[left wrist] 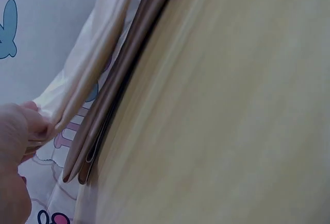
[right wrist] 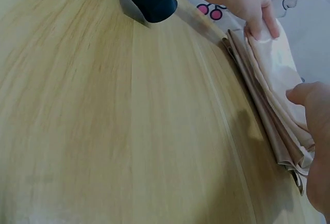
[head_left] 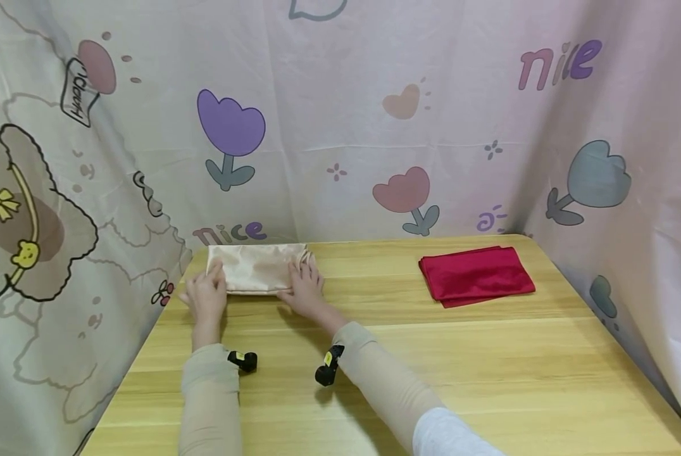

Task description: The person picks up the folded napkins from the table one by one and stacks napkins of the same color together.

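A folded beige satin cloth lies at the table's far left, against the curtain. My left hand is at its left end and pinches the corner of the top layer, lifting it off the layers below. My right hand rests on the cloth's right end with its fingers laid straight over the top. In the right wrist view its thumb is just above the stacked edges of the cloth, and my left hand shows at the far end.
A folded red cloth lies at the far right of the wooden table. Printed curtains close in the back and both sides. Black wrist cameras sit on both forearms.
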Demonstrator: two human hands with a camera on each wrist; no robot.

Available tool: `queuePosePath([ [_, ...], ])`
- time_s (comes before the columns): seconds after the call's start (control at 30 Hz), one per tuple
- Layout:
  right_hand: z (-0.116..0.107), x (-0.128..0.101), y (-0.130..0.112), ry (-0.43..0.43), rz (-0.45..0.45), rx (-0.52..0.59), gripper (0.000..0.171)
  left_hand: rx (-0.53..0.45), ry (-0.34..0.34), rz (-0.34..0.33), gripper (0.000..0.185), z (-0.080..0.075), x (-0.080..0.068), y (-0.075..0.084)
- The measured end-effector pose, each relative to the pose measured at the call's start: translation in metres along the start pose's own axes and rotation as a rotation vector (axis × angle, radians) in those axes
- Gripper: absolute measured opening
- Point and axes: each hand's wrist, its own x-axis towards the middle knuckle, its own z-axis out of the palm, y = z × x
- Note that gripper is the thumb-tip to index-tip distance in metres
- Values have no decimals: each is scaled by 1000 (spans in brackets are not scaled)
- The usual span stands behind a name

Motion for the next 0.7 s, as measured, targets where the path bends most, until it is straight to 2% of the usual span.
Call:
queuePosePath([
  [0.27,5,5,2,-45,59,96,81,33,-101,-52,58,-1,2,2],
  [0.43,9,9,8,-84,85,87,81,55,-141,-68,61,1,3,1],
  [0.7,8,14,16,-124,86,36,78,65,-168,-78,61,4,7,-2],
])
